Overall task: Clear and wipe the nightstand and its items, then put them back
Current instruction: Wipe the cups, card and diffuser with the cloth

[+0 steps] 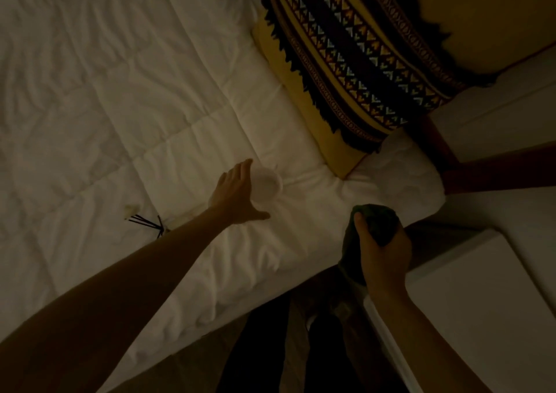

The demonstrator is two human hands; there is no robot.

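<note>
The room is dim. A white quilted bed (126, 98) fills most of the view, with one yellow patterned cushion (355, 62) with dark fringe lying at its head end. The left hand (237, 194) reaches over the bed, fingers straight and spread apart, alongside one small white round cup (267, 183) that sits on the quilt; whether the palm touches the cup cannot be told. Left of that arm lies one bundle of thin dark sticks (147, 222) with a pale tip, its details hard to make out. The right hand (382, 254) is curled tight around one dark green cloth (376, 224), held just off the bed's corner. One white nightstand tabletop (469, 290) shows at lower right, cut off by the frame edge. Dark trouser legs (325, 356) are below, barely distinguishable.
</note>
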